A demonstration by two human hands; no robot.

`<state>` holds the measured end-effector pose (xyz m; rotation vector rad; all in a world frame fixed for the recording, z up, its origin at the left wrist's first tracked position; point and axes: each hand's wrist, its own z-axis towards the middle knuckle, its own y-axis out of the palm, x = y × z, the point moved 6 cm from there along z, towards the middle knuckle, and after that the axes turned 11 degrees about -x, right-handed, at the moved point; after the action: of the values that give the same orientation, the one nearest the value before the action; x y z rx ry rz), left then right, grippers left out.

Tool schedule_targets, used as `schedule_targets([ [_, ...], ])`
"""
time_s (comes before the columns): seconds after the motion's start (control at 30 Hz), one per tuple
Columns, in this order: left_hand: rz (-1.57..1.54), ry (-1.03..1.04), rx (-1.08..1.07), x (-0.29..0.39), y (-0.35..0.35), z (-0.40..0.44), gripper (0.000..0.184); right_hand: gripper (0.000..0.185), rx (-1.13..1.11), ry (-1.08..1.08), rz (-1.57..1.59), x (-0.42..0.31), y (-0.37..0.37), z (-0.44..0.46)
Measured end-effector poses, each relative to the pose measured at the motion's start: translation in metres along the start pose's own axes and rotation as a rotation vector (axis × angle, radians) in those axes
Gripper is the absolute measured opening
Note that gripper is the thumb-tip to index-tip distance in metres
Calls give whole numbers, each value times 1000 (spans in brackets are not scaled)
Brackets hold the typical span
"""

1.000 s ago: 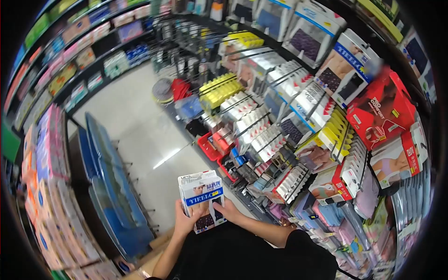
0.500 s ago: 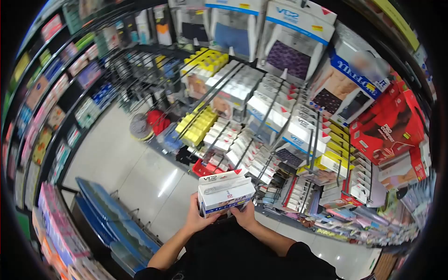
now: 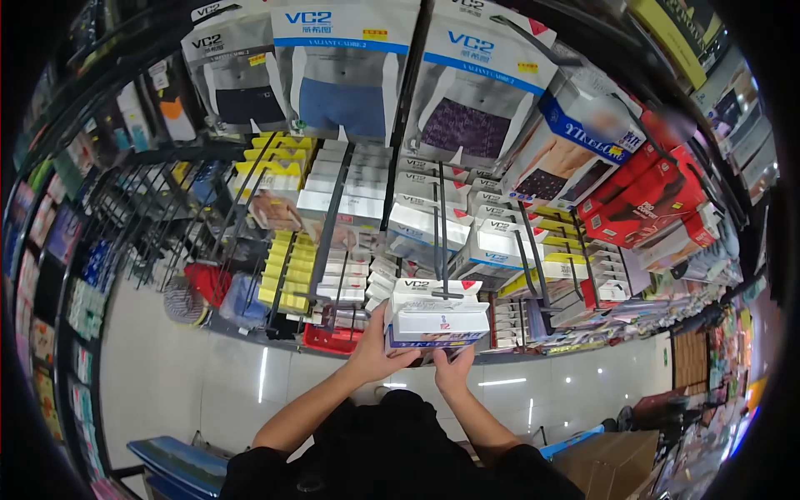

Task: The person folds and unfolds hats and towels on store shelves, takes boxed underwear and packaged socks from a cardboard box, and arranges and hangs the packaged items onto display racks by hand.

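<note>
My left hand (image 3: 373, 352) and my right hand (image 3: 454, 372) hold a small bundle of underwear boxes between them. The front box (image 3: 440, 323) is white with a blue band along its lower edge. Behind it stands a box marked VC2 (image 3: 421, 287), with a red corner. My left fingers wrap round the left side; my right hand grips the lower edge near the right. The bundle is right in front of a black display hook (image 3: 442, 250), whose tip overlaps the VC2 box in view. I cannot tell whether they touch.
Several hooks carry white VC2 boxes (image 3: 429, 225) and yellow boxes (image 3: 287, 271). Large VC2 display packs (image 3: 342, 75) hang above. Red boxes (image 3: 642, 200) hang at the right. A red basket (image 3: 329, 340) is low under the rack. A brown carton (image 3: 604, 467) stands at the lower right.
My view has turned and come closer to the rack. Both hands have carried the boxes up towards the hooks, still gripping them.
</note>
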<state>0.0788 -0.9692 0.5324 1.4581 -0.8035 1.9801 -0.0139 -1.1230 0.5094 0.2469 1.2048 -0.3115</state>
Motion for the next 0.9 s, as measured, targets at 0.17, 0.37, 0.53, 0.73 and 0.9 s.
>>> schedule_targets([
  [0.17,-73,51,-94,1,-18,19,97,63,148,38,-119,3,8,-2],
  [0.37,-21,123,-132,3,-20,17,100,69,172,8,-141,18,4,-19],
  [0.53,-6,101,-89,4,-17,17,100,65,163,-56,-155,2,4,-10],
  [0.73,46,108,-85,3,-10,11,100,55,186,-82,-230,2,1,-11],
  [0.9,17,111,-36,1,-13,22,100,72,92,-51,-160,21,-11,-4],
])
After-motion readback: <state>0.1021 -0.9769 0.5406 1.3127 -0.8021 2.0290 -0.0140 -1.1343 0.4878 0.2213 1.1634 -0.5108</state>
